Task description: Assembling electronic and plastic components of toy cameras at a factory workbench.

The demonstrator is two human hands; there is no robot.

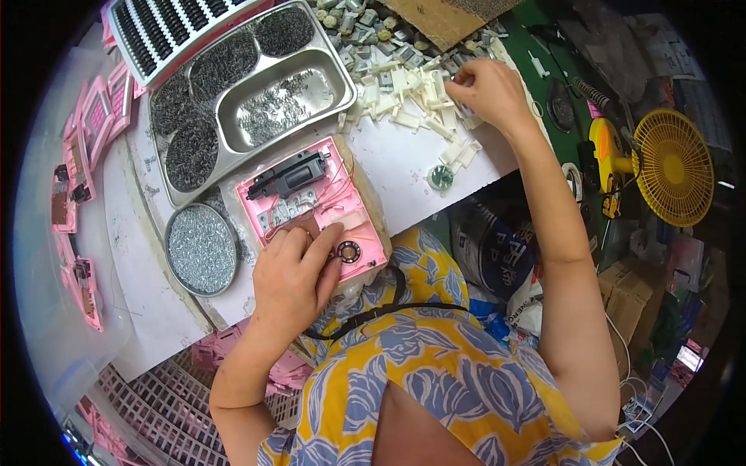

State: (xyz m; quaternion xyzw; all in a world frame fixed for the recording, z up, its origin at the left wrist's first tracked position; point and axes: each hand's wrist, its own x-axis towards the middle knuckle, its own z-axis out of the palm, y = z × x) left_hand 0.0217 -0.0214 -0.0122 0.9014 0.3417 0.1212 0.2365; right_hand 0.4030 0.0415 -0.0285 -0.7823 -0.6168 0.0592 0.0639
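I have left hand [294, 272] on pink housing [374, 242], right hand [491, 92] up-right of it at white plastic parts [401, 80]; both curled, can't tell if holding. Probably part-picking; next calls for one clean pinch.

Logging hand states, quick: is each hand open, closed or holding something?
Left hand: fingers bent, touching the pink casing; grip unclear.
Right hand: fingers curled by cream plastic parts; can't tell if holding one.

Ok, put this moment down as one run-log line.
Left hand: on pink casing | right hand: at white plastic parts, grip unclear | black part: inside casing | metal tray: beyond casing, leftward
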